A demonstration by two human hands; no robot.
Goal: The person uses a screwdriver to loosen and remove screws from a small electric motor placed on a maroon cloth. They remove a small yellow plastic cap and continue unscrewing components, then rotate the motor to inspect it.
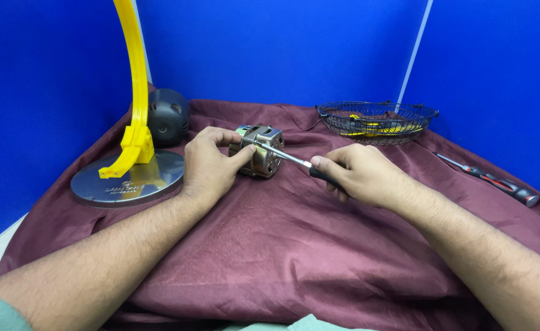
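Observation:
A small metal electric motor (pixel 262 153) lies on the maroon cloth (pixel 282 245) near the middle. My left hand (pixel 210 164) grips it from the left, thumb and fingers around its housing. My right hand (pixel 358 175) holds a screwdriver (pixel 288 157) by its dark handle. The silver shaft runs up and left, and its tip rests on the upper face of the motor.
A round grey metal base (pixel 113 184) with a curved yellow arm (pixel 136 92) stands at the left. Behind it sits a black dome-shaped part (pixel 169 116). A dark wire basket (pixel 377 121) holding yellow pieces is at the back right. A second screwdriver (pixel 493 179) lies far right. Blue walls surround the table.

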